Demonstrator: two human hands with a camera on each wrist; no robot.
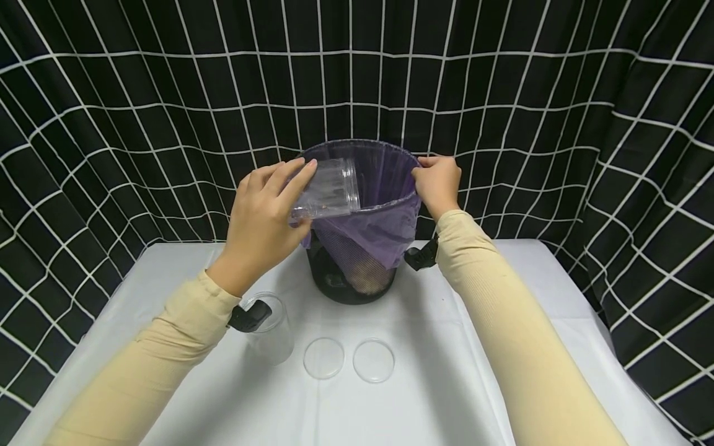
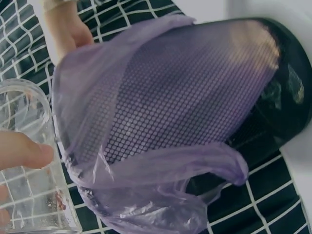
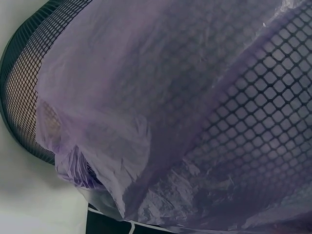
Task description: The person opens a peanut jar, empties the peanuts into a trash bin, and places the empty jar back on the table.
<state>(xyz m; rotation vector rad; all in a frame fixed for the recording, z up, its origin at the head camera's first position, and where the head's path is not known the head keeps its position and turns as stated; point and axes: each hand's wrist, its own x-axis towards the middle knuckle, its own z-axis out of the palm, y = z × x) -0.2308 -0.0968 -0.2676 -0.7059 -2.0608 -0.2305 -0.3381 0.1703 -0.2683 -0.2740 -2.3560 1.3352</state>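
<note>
The left hand (image 1: pixel 262 210) has its grip wrapped round a clear plastic jar (image 1: pixel 329 189), tipped mouth-first over the black mesh bin's purple liner (image 1: pixel 385 179), whose rim the right hand (image 1: pixel 437 186) pinches, seemingly steadying it.

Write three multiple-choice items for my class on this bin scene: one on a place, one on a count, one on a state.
1. Where do the two clear lids lie?
A. inside the bin
B. on the white table, in front of the bin
C. on the curtain

2. How many clear jars show?
A. one
B. two
C. four

3. How is the jar in the left hand held?
A. upright
B. tipped on its side at the bin's rim
C. standing on the table

Key: 1 B, the lids rest flat on the table before the mesh bin. 2 B, one held jar, one jar standing by the left sleeve. 3 B, its mouth points sideways over the purple liner.
</note>
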